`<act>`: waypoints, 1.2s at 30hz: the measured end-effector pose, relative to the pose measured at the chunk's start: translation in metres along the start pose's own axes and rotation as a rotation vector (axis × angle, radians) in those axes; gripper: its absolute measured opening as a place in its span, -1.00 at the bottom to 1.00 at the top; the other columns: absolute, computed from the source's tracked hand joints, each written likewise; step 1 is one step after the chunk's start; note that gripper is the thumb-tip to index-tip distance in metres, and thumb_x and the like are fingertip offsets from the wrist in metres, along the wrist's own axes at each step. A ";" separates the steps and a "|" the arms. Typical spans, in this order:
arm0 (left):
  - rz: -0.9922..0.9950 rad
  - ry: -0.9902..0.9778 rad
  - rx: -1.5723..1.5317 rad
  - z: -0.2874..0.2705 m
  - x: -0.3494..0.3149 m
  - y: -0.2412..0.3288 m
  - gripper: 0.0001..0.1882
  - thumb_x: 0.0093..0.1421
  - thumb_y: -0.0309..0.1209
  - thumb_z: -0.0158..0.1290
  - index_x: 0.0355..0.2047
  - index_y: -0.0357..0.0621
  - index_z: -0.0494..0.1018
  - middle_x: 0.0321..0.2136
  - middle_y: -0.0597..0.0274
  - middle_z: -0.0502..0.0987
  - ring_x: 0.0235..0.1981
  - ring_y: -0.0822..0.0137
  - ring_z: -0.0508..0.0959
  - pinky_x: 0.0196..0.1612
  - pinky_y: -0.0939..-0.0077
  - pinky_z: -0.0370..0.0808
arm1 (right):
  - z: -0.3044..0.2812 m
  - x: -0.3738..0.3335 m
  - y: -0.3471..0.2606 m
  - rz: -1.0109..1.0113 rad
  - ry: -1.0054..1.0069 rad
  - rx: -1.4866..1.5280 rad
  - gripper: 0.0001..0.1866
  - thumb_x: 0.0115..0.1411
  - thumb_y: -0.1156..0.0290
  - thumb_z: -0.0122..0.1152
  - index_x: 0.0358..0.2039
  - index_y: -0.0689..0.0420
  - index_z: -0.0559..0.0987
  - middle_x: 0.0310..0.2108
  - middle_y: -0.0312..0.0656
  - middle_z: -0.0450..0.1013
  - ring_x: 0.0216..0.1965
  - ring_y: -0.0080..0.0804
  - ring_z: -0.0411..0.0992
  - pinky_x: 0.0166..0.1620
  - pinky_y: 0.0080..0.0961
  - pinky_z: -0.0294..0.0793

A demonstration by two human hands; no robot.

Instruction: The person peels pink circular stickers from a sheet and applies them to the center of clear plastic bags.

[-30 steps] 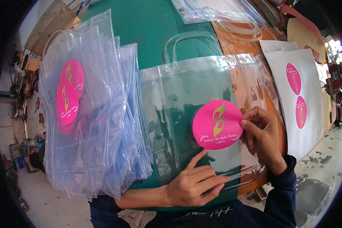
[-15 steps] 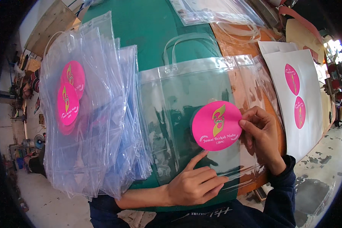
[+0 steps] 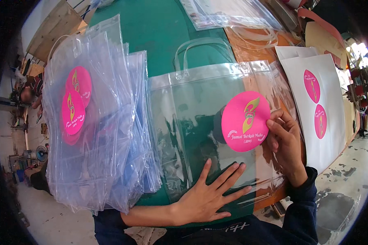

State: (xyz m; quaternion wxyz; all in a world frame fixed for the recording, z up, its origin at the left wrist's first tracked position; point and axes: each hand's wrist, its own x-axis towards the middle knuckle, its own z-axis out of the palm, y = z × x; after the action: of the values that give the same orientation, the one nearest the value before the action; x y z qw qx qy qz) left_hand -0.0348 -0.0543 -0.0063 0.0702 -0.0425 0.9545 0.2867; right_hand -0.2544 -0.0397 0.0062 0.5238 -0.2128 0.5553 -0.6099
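A round pink sticker with a green and yellow emblem is pinched at its right edge by my right hand. It is held over a clear plastic bag with a looped handle, and casts a dark shadow on it. My left hand lies flat on the lower part of this bag, fingers spread. To the left, a thick pile of clear plastic bags has similar pink stickers showing on it.
White sheets bearing two pink round stickers lie at the right. More clear bags rest at the far edge of the green tabletop. An orange-brown wooden surface adjoins it. A person is in the left background.
My right hand has lifted the sticker and shifted it up and to the right. The left hand has gone from pointing one finger at the sticker's edge to lying spread on the bag.
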 end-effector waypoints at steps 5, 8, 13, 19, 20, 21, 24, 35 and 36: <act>-0.008 0.010 -0.017 0.000 -0.002 -0.002 -0.25 0.03 0.17 -0.18 0.21 0.37 -0.13 0.23 0.01 -0.22 0.25 0.13 -0.16 0.01 -0.44 -0.26 | 0.000 0.001 0.001 0.014 0.003 -0.031 -0.95 0.10 0.54 0.03 -0.41 0.22 0.38 -0.79 -0.36 0.25 -0.87 -0.70 0.11 -0.78 -0.76 0.09; -0.006 -0.028 0.019 -0.004 -0.001 -0.003 -0.26 0.04 0.18 -0.20 0.20 0.37 -0.12 0.23 0.03 -0.23 0.25 0.14 -0.17 0.02 -0.43 -0.27 | 0.000 0.000 0.001 0.018 -0.001 -0.022 -0.94 0.09 0.54 0.03 -0.41 0.22 0.38 -0.80 -0.36 0.24 -0.87 -0.71 0.09 -0.76 -0.77 0.09; 0.000 -0.025 0.033 -0.006 -0.002 -0.007 -0.25 0.02 0.20 -0.20 0.20 0.39 -0.13 0.23 0.05 -0.22 0.25 0.16 -0.17 0.03 -0.42 -0.28 | 0.001 0.001 0.001 0.004 -0.009 -0.017 -0.93 0.08 0.54 0.05 -0.41 0.22 0.37 -0.76 -0.34 0.27 -0.85 -0.72 0.11 -0.75 -0.77 0.08; 0.000 -0.017 0.036 -0.005 -0.002 -0.007 -0.24 0.01 0.21 -0.20 0.20 0.40 -0.14 0.23 0.06 -0.21 0.25 0.18 -0.17 0.04 -0.41 -0.31 | 0.001 0.002 0.001 0.000 0.004 -0.036 -0.94 0.09 0.54 0.04 -0.42 0.22 0.37 -0.75 -0.34 0.27 -0.85 -0.71 0.11 -0.75 -0.76 0.10; 0.000 -0.017 0.036 -0.005 -0.002 -0.007 -0.24 0.01 0.21 -0.20 0.20 0.40 -0.14 0.23 0.06 -0.21 0.25 0.18 -0.17 0.04 -0.41 -0.31 | 0.001 0.002 0.001 0.000 0.004 -0.036 -0.94 0.09 0.54 0.04 -0.42 0.22 0.37 -0.75 -0.34 0.27 -0.85 -0.71 0.11 -0.75 -0.76 0.10; 0.002 -0.014 0.041 -0.005 -0.002 -0.007 -0.24 0.02 0.21 -0.20 0.20 0.40 -0.14 0.23 0.06 -0.21 0.25 0.18 -0.17 0.04 -0.41 -0.31 | 0.001 0.002 0.001 -0.003 0.001 -0.034 -0.94 0.09 0.54 0.04 -0.43 0.22 0.37 -0.76 -0.34 0.26 -0.85 -0.71 0.11 -0.75 -0.76 0.10; 0.000 -0.008 0.044 -0.005 -0.002 -0.006 -0.24 0.02 0.21 -0.20 0.20 0.40 -0.14 0.23 0.06 -0.21 0.25 0.18 -0.16 0.04 -0.41 -0.30 | 0.002 0.002 0.002 -0.011 -0.007 -0.042 -0.94 0.09 0.54 0.04 -0.43 0.22 0.37 -0.77 -0.34 0.26 -0.85 -0.71 0.10 -0.75 -0.76 0.09; 0.011 0.021 0.036 -0.002 -0.002 -0.008 -0.23 0.01 0.22 -0.20 0.20 0.39 -0.13 0.23 0.05 -0.18 0.25 0.18 -0.15 0.03 -0.42 -0.29 | 0.003 0.001 0.000 -0.009 -0.020 -0.065 -0.95 0.08 0.55 0.04 -0.44 0.23 0.37 -0.76 -0.33 0.27 -0.86 -0.70 0.10 -0.79 -0.76 0.07; 0.009 0.022 0.039 -0.001 -0.002 -0.009 -0.23 0.01 0.22 -0.20 0.20 0.39 -0.13 0.22 0.05 -0.18 0.25 0.18 -0.15 0.03 -0.42 -0.28 | 0.003 0.002 0.002 -0.009 -0.008 -0.051 -0.95 0.08 0.56 0.04 -0.44 0.23 0.37 -0.76 -0.32 0.27 -0.86 -0.71 0.11 -0.78 -0.77 0.08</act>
State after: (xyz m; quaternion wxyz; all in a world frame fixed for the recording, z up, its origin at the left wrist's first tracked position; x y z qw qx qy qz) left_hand -0.0320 -0.0622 -0.0096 0.0593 -0.0400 0.9608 0.2677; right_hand -0.2519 -0.0426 0.0043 0.5178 -0.2309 0.5675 -0.5971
